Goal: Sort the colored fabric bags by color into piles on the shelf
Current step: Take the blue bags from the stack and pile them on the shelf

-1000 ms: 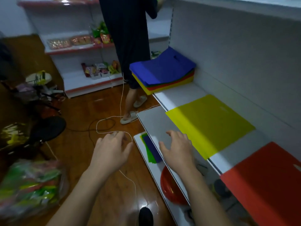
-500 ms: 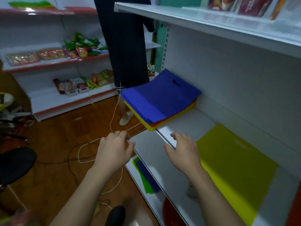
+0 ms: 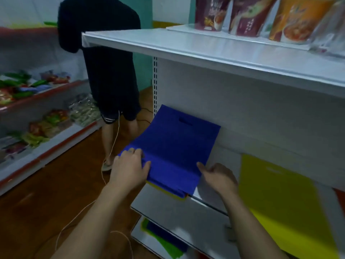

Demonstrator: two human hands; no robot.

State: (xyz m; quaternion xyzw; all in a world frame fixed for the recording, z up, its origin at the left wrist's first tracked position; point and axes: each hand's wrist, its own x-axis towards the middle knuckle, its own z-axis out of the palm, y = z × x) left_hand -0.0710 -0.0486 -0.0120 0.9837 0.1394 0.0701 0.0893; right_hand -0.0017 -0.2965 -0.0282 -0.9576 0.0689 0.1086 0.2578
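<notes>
Now, change: both hands, apart from the stack a second ago, have reached it.
Left hand (image 3: pixel 128 169): grips the near-left corner of the blue bag (image 3: pixel 173 150), fingers on top.
Right hand (image 3: pixel 217 176): curled at the bag's near-right edge; grasp cannot be told.
Mixed stack: under the blue bag, between the hands.
Yellow bag (image 3: pixel 276 199): flat on the shelf (image 3: pixel 214 51), right of the right hand.
Meaning: blue bag likely next to be sorted.

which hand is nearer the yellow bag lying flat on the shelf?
Right. The right hand is at the blue bag's right edge, just left of the yellow bag. The left hand grips the blue bag's left edge, farther away.
</notes>
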